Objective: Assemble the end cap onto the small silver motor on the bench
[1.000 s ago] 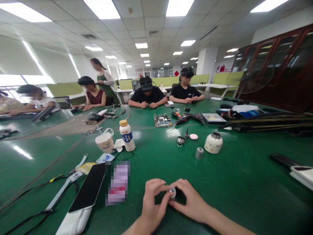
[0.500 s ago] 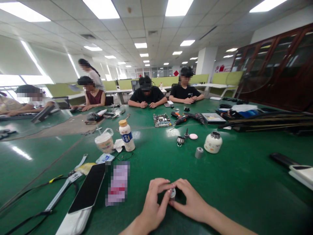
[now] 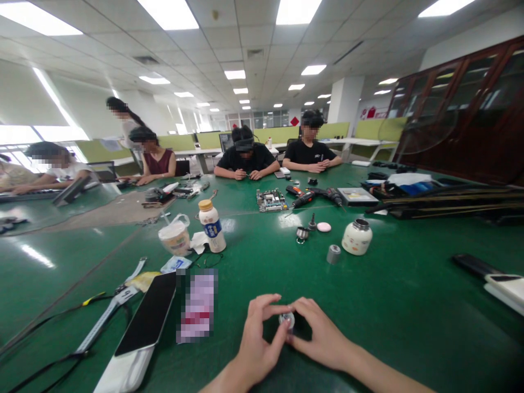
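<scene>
Between my fingertips is a small round whitish piece (image 3: 287, 319), partly hidden, its exact kind too small to make out. My left hand (image 3: 262, 333) pinches it with thumb and forefinger from the left. From the right, thumb and fingers of my right hand (image 3: 315, 333) close round the same piece. Beyond my hands stand a grey metal cylinder (image 3: 333, 255) and a cream flask body (image 3: 357, 237) without a lid. Farther off lie a small metal part with a ring (image 3: 302, 234), a dark stopper-like part (image 3: 312, 222) and a pink disc (image 3: 323, 227).
To my left are a dark-screened phone (image 3: 148, 311), a blurred purple packet (image 3: 200, 305), a lanyard (image 3: 106, 319), a drink cup (image 3: 175, 237) and a bottle (image 3: 212, 228). A circuit board (image 3: 271, 201) and power drills (image 3: 305, 199) lie farther back. Several people sit across the green table (image 3: 388, 311).
The small round piece has tilted so more of its round face shows, and my left fingers have shifted slightly. In the background, a standing person has moved left.
</scene>
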Available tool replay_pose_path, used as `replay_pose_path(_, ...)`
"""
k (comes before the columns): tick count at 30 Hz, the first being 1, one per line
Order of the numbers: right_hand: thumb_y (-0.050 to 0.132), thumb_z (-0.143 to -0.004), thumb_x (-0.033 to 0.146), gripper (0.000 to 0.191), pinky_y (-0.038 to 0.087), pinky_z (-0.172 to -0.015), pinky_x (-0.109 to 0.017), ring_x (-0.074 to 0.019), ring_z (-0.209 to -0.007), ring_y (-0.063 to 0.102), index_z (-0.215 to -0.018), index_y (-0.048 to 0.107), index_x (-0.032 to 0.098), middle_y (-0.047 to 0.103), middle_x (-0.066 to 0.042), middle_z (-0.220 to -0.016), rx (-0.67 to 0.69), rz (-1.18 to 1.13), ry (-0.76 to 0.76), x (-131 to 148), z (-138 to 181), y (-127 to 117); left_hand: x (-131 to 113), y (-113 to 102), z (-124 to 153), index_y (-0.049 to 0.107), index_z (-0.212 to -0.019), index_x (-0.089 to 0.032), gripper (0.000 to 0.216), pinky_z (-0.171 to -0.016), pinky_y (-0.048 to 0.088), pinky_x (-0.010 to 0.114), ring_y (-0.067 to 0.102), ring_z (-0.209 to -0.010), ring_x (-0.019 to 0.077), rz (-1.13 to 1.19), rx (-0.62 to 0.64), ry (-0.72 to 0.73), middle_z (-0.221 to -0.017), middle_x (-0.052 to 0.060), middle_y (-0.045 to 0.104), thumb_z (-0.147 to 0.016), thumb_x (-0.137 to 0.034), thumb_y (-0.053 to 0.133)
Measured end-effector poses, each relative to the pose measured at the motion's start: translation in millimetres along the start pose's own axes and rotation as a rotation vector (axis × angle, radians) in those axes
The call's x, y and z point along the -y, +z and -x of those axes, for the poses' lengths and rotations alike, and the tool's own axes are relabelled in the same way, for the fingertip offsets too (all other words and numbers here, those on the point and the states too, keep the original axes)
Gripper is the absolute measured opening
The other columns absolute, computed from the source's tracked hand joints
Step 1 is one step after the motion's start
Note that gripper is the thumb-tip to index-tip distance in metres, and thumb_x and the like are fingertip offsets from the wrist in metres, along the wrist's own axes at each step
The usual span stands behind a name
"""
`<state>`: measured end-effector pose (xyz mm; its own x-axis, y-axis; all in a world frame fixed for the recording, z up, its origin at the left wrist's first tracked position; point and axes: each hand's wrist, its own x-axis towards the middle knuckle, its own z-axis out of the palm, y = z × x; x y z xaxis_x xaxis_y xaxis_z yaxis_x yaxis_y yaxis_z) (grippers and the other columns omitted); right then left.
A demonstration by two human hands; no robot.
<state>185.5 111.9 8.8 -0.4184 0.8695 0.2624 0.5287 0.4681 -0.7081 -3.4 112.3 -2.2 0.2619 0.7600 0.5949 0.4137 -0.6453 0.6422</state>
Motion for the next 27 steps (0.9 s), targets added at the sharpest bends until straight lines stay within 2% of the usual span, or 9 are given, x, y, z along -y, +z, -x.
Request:
replay_pose_path(6,0.069,-0.079,0.023,0.025,0.043,-0.084,-0.035,-0.0223,-0.095,0.056,-0.103,0.060,0.023,0.064,-0.003,-0.100,0.006,-0.014,-0.016,0,-1,-1,-2,2,-3,0.054,-0.114,-0.021,0.031,-0.092,0.050,0.042,0.064,-0.103,0.0240,0.032,-0.050,-0.060,-0.098,0.007,0.073,-0.085,-0.019,0.064)
replay_pose_path(13,0.070,-0.079,0.026,0.023,0.044,-0.083,-0.035,-0.0226,-0.094,0.057,-0.101,0.061,0.023,0.064,-0.003,-0.099,0.005,0.001,-0.001,3,-2,-2,-9,2,-8,0.068,-0.092,-0.020,0.008,-0.081,0.055,0.034,0.068,-0.087,0.0201,0.051,-0.090,-0.123,-0.105,0.009,0.069,-0.085,-0.021,0.064)
replay_pose_path(16,0.070,-0.079,0.028,0.023,0.044,-0.083,-0.036,-0.0229,-0.094,0.057,-0.100,0.061,0.024,0.064,-0.003,-0.099,0.009,0.005,0.005,3,-1,-2,-11,3,-8,0.067,-0.092,-0.021,0.007,-0.080,0.055,0.033,0.069,-0.084,0.0195,0.066,-0.109,-0.121,-0.101,0.007,0.071,-0.085,-0.020,0.064)
replay_pose_path(20,0.071,-0.079,0.031,0.027,0.044,-0.085,-0.036,-0.0232,-0.096,0.056,-0.103,0.061,0.024,0.064,-0.003,-0.101,0.018,0.011,0.012,3,-1,-3,-8,2,-11,0.059,-0.097,-0.021,0.016,-0.082,0.054,0.034,0.070,-0.083,0.0199,0.121,-0.193,-0.165,-0.082,0.002,0.075,-0.084,-0.022,0.068)
replay_pose_path(23,0.072,-0.078,0.032,0.028,0.044,-0.085,-0.036,-0.0235,-0.097,0.056,-0.102,0.061,0.024,0.064,-0.003,-0.102,0.022,0.011,0.023,4,-2,-4,2,-2,-16,0.057,-0.095,-0.021,0.015,-0.083,0.053,0.037,0.071,-0.084,0.0212,0.076,-0.281,-0.226,-0.083,0.003,0.075,-0.084,-0.024,0.068)
replay_pose_path(25,0.073,-0.078,0.031,0.027,0.043,-0.086,-0.036,-0.0236,-0.097,0.056,-0.101,0.061,0.024,0.064,-0.003,-0.102,0.025,0.008,0.030,4,-2,-4,12,-5,-20,0.058,-0.094,-0.022,0.016,-0.083,0.052,0.040,0.070,-0.085,0.0230,-0.012,-0.249,-0.261,-0.085,0.003,0.075,-0.083,-0.024,0.068)
replay_pose_path(27,0.073,-0.078,0.031,0.028,0.043,-0.086,-0.037,-0.0237,-0.097,0.056,-0.101,0.061,0.024,0.065,-0.004,-0.102,0.031,0.008,0.034,5,-2,-4,20,-7,-21,0.061,-0.088,-0.022,0.011,-0.082,0.051,0.042,0.070,-0.086,0.0247,-0.110,-0.134,-0.264,-0.084,0.003,0.074,-0.081,-0.023,0.069)
